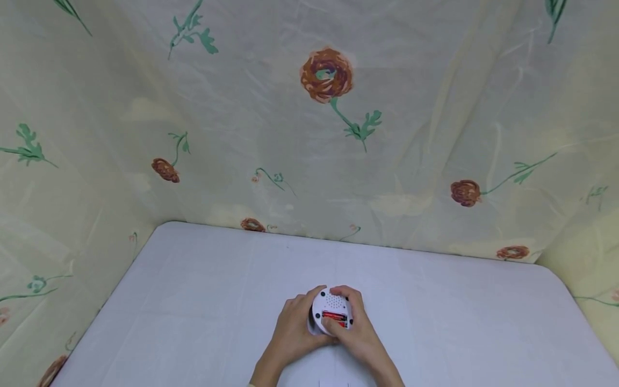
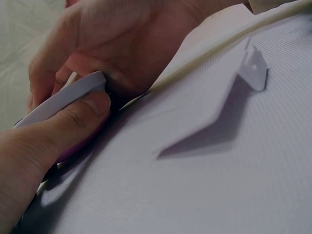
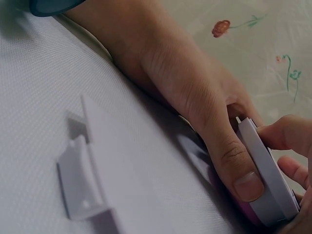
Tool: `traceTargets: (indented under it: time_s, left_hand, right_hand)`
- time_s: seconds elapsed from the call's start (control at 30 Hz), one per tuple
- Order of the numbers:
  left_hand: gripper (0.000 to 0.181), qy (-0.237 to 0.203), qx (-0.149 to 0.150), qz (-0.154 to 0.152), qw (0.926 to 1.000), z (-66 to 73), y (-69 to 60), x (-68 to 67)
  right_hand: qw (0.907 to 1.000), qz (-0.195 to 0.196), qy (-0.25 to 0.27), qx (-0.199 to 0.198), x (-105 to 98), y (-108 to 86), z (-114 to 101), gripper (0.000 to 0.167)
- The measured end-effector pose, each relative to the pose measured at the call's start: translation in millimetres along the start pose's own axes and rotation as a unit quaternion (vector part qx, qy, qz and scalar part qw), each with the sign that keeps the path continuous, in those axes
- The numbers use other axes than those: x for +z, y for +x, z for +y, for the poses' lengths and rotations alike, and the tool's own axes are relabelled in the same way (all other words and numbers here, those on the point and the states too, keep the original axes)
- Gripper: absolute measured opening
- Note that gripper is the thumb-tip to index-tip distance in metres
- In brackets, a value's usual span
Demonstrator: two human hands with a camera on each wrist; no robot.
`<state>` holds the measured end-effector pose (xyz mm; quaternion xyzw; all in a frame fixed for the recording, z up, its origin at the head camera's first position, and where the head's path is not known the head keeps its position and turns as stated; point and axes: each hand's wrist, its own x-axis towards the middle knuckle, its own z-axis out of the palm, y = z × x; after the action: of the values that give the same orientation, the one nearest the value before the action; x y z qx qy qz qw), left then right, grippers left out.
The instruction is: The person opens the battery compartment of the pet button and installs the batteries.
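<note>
White table (image 1: 193,290), flowered drapes (image 1: 396,161) hung along far, left and right sides, left hand (image 1: 294,329) and right hand (image 1: 359,334) gripped round device (image 1: 333,301), white flap (image 2: 207,97) lay near.

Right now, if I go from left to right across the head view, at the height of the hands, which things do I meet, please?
Left hand → round white device, held between the two hands with its battery side showing → right hand.
</note>
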<state>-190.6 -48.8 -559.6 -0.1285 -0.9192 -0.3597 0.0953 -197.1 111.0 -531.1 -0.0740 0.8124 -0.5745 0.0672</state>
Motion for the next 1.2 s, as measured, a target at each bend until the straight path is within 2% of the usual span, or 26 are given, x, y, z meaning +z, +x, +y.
traceTargets:
  time_s: [0.2,0.37,0.63,1.0,1.1,1.2]
  left_hand:
    - [0.094,-0.003,-0.013,-0.015,0.9998,-0.2,0.3,-0.9]
    - [0.094,-0.006,-0.018,-0.018,0.9997,-0.6,0.1,-1.5]
    - [0.093,-0.009,-0.014,-0.014,0.9998,0.0,0.1,-1.7]
    - [0.092,-0.004,0.0,-0.01,0.9999,-1.9,1.9,0.4]
    - [0.093,0.0,-0.001,-0.007,1.0,-1.3,2.1,0.9]
    - [0.094,0.003,-0.002,0.001,1.0,-1.5,1.7,-0.2]
  right_hand:
    - [1.0,-0.002,-0.008,0.004,0,-0.6,-4,0.059]
    - [0.9997,-0.002,-0.014,0.019,1,-1.0,-7,0.066]
    - [0.9997,0.006,-0.008,0.023,2,-1.7,-9,0.07]
    - [0.9987,0.039,-0.002,0.034,9,-3.3,-11,0.074]
    - [0.9987,0.041,-0.012,0.027,9,-4.3,-8,0.074]
    - [0.9988,0.047,-0.012,-0.008,10,-5.4,1,0.075]
